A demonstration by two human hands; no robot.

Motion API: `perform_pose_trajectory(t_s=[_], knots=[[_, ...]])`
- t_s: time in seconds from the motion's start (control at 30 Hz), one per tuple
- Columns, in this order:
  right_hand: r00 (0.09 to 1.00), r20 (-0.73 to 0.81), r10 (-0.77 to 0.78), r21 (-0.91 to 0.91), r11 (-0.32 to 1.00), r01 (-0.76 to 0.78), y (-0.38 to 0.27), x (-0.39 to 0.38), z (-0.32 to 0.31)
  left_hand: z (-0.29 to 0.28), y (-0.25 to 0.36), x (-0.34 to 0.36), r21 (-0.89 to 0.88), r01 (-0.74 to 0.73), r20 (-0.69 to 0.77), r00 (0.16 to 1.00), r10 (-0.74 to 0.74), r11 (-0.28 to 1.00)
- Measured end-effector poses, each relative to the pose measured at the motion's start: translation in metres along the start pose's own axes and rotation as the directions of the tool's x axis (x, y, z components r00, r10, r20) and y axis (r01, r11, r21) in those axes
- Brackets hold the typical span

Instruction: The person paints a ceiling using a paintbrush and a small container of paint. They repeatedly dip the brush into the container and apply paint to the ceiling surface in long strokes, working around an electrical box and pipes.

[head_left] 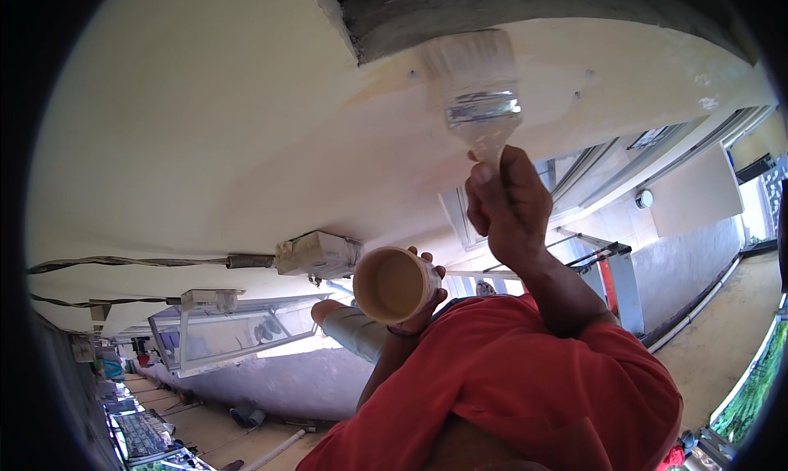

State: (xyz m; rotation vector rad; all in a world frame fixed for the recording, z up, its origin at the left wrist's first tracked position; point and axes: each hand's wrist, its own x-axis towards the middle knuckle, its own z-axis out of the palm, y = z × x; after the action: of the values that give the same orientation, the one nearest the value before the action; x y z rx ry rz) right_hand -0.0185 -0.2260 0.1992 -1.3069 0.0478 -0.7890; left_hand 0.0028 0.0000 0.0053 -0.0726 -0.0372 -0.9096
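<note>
My right hand (510,204) is closed round the handle of a wide flat paintbrush (486,130) with a metal band. The bristles, blurred by motion, press on the cream-coloured wall (205,126) just below a rough grey concrete edge (492,2). Lower and to the left, my left hand (428,294) grips a round tub of paint (394,286) from its right side. Pale, cream-beige paint shows inside the tub. Its fingers wrap round the outer wall, and part of the palm is hidden behind it.
A pale electrical box (318,253) with a dark cable (131,263) projects from the wall left of the tub. An open window frame (238,327) sticks out at lower left. Window grilles (591,171) and a metal ladder-like frame (611,278) stand at right.
</note>
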Motion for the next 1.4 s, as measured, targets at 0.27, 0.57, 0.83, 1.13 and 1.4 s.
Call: perform_pose_trajectory(t_s=[0.27,0.57,0.83,1.13,1.4], knots=[[0.994,-0.105,0.018,0.004,1.000,-0.017,-0.011,0.011,-0.026,-0.003,-0.004,0.004,0.005,0.016,-0.017,1.000,-0.016,1.000],[0.950,-0.306,0.057,0.219,0.976,0.011,0.003,0.013,-0.049,0.000,-0.006,0.004,-0.010,0.039,0.020,0.999,-0.039,0.999],[0.979,-0.047,0.196,0.118,0.975,-0.190,0.016,-0.010,-0.049,-0.001,-0.001,-0.001,0.012,0.022,0.007,1.000,-0.022,1.000],[0.952,0.221,0.214,-0.076,0.976,-0.202,0.024,-0.015,-0.014,-0.003,-0.003,-0.001,-0.039,0.026,-0.049,0.998,-0.028,0.999],[0.945,-0.304,0.124,0.218,0.974,-0.058,-0.001,0.009,-0.041,-0.005,-0.004,0.000,-0.015,0.030,0.036,0.999,-0.030,0.999]])
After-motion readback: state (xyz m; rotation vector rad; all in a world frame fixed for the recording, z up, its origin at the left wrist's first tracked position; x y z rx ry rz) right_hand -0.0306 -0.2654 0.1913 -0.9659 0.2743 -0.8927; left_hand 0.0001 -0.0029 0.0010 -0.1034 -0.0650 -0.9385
